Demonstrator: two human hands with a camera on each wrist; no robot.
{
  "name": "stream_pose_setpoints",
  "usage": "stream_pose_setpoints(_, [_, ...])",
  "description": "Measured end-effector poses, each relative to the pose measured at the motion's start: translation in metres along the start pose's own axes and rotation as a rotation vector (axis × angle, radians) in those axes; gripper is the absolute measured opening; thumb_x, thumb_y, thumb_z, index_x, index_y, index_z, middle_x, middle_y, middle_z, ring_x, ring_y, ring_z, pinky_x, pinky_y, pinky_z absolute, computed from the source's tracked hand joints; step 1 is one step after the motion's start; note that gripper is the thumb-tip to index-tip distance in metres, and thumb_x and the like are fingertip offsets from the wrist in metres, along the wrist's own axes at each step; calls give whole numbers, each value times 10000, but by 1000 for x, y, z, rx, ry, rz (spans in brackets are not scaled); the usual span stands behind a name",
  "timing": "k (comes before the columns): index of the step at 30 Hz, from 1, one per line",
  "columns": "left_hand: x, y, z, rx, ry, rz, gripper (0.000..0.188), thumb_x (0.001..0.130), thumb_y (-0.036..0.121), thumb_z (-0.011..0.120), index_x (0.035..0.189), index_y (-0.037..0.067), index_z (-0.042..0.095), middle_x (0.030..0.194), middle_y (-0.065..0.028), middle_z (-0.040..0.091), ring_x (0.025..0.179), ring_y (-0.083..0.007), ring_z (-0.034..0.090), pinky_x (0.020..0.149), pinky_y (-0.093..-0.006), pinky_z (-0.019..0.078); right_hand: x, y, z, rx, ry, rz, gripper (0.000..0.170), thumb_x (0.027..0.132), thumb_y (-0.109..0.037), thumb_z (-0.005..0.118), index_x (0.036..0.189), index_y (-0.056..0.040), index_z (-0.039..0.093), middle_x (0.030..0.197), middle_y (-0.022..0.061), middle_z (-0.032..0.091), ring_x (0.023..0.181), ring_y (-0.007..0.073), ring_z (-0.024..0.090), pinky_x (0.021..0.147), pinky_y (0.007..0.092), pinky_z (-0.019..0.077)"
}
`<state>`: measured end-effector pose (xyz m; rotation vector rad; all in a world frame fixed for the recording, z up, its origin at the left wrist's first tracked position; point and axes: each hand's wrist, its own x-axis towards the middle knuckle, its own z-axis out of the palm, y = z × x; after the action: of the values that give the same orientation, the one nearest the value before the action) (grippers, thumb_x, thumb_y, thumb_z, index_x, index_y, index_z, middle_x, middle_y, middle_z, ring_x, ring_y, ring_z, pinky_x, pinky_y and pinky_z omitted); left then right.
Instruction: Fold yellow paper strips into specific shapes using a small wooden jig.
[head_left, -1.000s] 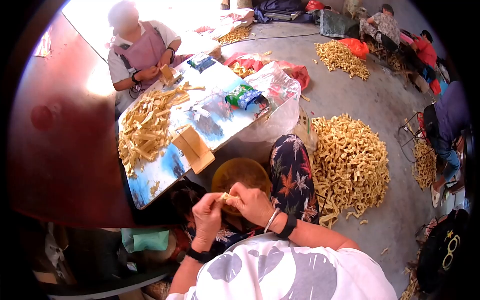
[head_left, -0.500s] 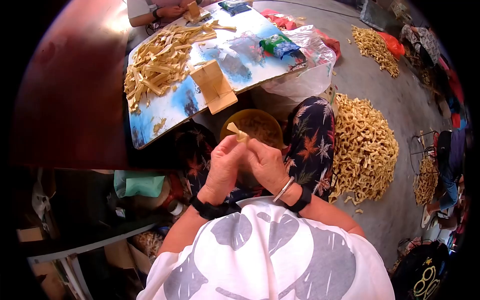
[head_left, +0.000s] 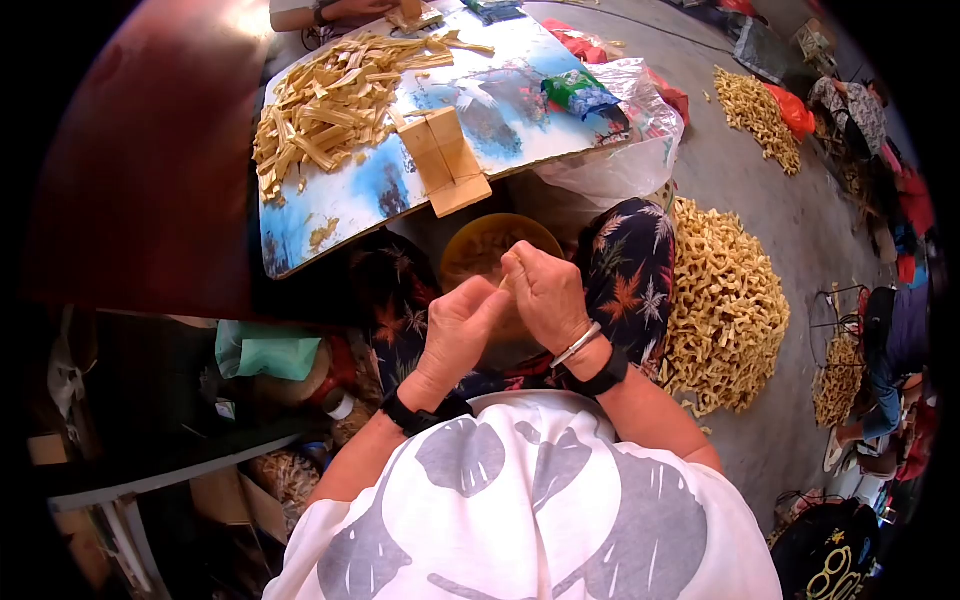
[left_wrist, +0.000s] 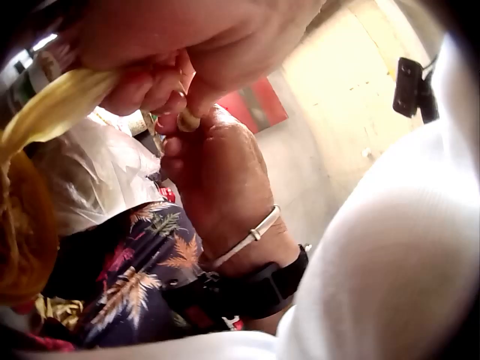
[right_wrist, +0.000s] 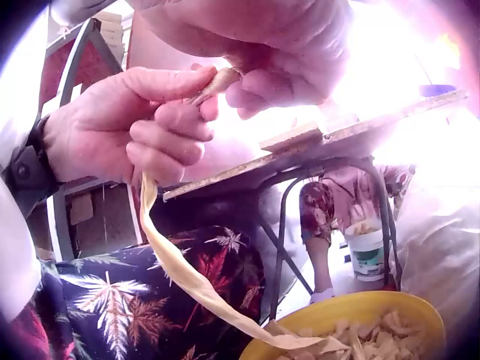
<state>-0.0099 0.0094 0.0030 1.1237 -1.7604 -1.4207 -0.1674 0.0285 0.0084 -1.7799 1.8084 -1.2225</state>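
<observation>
Above the person's lap, the left hand (head_left: 457, 335) and the right hand (head_left: 549, 300) meet, both pinching a small piece of pale yellow strip. In the right wrist view the left hand (right_wrist: 142, 124) curls its fingers round the long strip (right_wrist: 202, 289), which hangs down to the yellow basin (right_wrist: 424, 311). A folded end (right_wrist: 221, 81) of it lies between the thumb and fingers of the left hand and those of the right hand (right_wrist: 262, 52). The left wrist view shows the right hand (left_wrist: 225, 172) pinching a small rolled end (left_wrist: 187, 121).
A painted table (head_left: 370, 180) ahead bears a heap of yellow strips (head_left: 325, 110), a wooden block piece (head_left: 440, 160) and a green packet (head_left: 580, 92). To the right a large pile of knotted pieces (head_left: 730, 310) covers the floor. Another person's arm (head_left: 350, 8) shows at the table's far side.
The strip's flared end, upright above the fingertips half a second ago, no longer shows there. The right hand has risen slightly and turned over the piece. The head view has tilted down since a second ago.
</observation>
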Motion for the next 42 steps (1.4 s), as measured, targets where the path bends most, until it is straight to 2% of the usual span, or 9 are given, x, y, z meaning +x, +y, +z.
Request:
stream_pose_setpoints(9, [0,-8,-15,-54,40,10,128,908,123,641,888,-2,658,675,-35,609,659,-50,522,611,-243,456,6,4,-6,699,-397,399,144,857,-160,695,885,-39,622,721,-17,604,646,28,531,567,250,465])
stream_pose_setpoints(13, [1,-6,-30,-192,-76,-108,138,961,117,618,946,-5,681,793,41,613,731,-34,513,636,-196,436,17,-2,-13,642,-421,419,132,854,-153,686,875,-37,626,713,-29,591,651,32,519,556,220,427])
stream_pose_setpoints(17, [22,9,-48,167,65,181,133,894,104,647,952,-15,654,730,-128,636,634,-175,601,620,-287,483,45,-4,-8,806,-397,441,128,972,-201,605,957,-74,610,690,-76,515,566,2,447,506,159,359])
stream_pose_setpoints(19, [44,8,-62,229,159,292,121,932,100,631,985,-6,660,643,-1,527,593,-64,485,536,-241,418,73,0,-7,693,-328,332,172,1009,-209,543,1005,-56,621,740,-58,547,574,11,484,507,167,392])
stream_pose_setpoints(24, [107,20,-87,293,297,299,137,947,129,609,915,3,653,602,-4,493,574,-66,449,519,-254,385,132,-7,15,302,-24,63,155,966,-177,574,950,-24,594,741,129,634,626,245,633,571,361,482])
stream_pose_setpoints(27, [141,13,-92,299,335,299,140,942,135,617,908,5,655,606,-4,497,585,-65,450,533,-251,390,159,19,38,134,151,-94,163,977,-209,584,961,-50,617,625,45,584,576,114,570,530,290,454])
stream_pose_setpoints(32, [158,-2,-88,297,372,277,151,918,148,640,884,3,660,620,-25,537,596,-83,476,561,-272,422,167,31,54,-29,113,-120,134,907,-157,611,967,-38,596,850,184,642,813,416,606,688,438,490])
stream_pose_setpoints(39, [155,-4,-95,224,428,179,181,925,165,616,862,13,694,625,23,554,581,-67,491,535,-238,388,159,48,37,-84,8,-70,124,916,-149,590,981,-44,589,921,208,632,834,421,602,705,433,497])
stream_pose_setpoints(42, [129,15,-90,-207,287,52,160,954,175,598,864,48,639,650,49,506,542,-42,437,501,-205,343,145,41,15,324,-135,139,155,976,-174,539,1012,-43,613,808,77,614,671,201,592,628,295,482])
